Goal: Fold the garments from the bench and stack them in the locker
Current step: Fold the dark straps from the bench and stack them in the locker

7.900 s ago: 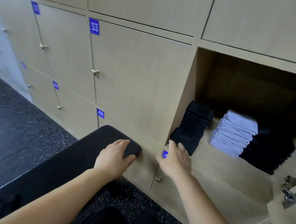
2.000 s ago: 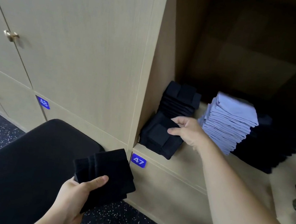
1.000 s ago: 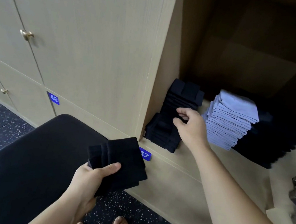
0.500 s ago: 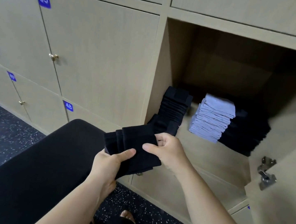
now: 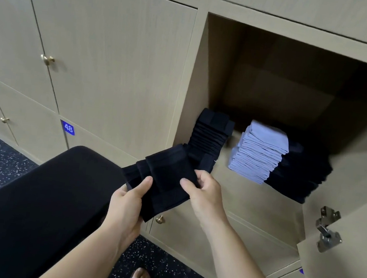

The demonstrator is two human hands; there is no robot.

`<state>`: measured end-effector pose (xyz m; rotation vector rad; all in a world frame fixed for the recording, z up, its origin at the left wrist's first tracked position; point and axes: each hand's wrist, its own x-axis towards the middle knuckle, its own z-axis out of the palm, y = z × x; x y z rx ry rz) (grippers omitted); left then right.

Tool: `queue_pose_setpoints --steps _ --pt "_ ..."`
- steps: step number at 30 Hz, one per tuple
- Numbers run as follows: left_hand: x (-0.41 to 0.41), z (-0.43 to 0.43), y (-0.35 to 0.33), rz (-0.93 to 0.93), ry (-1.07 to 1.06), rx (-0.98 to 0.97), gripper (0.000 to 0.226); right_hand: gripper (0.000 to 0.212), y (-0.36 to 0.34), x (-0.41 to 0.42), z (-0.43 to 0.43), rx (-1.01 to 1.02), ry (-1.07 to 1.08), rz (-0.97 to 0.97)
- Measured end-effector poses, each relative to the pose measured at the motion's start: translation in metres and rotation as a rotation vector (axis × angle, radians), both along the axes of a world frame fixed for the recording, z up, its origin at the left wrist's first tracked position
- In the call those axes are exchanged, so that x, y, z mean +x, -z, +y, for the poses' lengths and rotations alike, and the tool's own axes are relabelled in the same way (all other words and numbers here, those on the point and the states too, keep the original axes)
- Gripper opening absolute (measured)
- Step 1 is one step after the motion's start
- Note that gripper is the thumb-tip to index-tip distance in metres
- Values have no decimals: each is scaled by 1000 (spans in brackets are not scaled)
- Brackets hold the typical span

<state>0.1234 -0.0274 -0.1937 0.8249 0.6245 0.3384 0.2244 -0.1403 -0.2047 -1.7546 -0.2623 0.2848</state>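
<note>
1. Slip risk: the folded black garments (image 5: 167, 183) were held in mid-air by both hands with the layers fanned out, not squared. They were pinched only at the near edges, so the far layers could slide off beyond the fingers on the way in.
2. Left hand (image 5: 125, 208) gripped the near-left corner with the thumb on top; its other fingers were under the cloth and hidden. Right hand (image 5: 206, 195) pinched the right edge, thumb on top, fingers (image 5: 205, 176) curled round the far side. Both were clamped on the cloth.
3. Topple risk: the black stack (image 5: 208, 135) just beyond the right fingers stood tall against the locker (image 5: 250, 208) side wall. A lower black pile sat at its foot, partly hidden behind the bundle. A loose bundle set on top would likely tip it, or shove it toward the pale blue stack (image 5: 260, 153) to its right.
4. Smaller risk: the open door (image 5: 348, 265) and its metal hinge (image 5: 328, 230) were well right of the right hand, and a wide elbow swing could knock them.
5. Look: matte black, soft and limp, at least three overlapping pieces in rough rectangles, with a raised band across the top one. The garment type could not be told.
6. Place: the bundle was between the two hands, beside the end of the bench (image 5: 41, 201), and just below and in front of the locker opening, not yet inside.
</note>
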Motion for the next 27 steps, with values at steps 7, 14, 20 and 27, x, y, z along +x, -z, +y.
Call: queue_pose_setpoints --steps 7,14,20,27 --pt "12 16 25 42 -56 -8 15 18 -6 64 -13 122 102 -16" --pt "17 28 41 111 -76 -7 9 26 -6 135 -9 -38 65 -5" --pt "21 33 48 120 -71 -41 14 24 -6 154 0 -115 -41 24" --pt "23 34 56 112 -36 -40 19 24 18 164 7 -116 28 26"
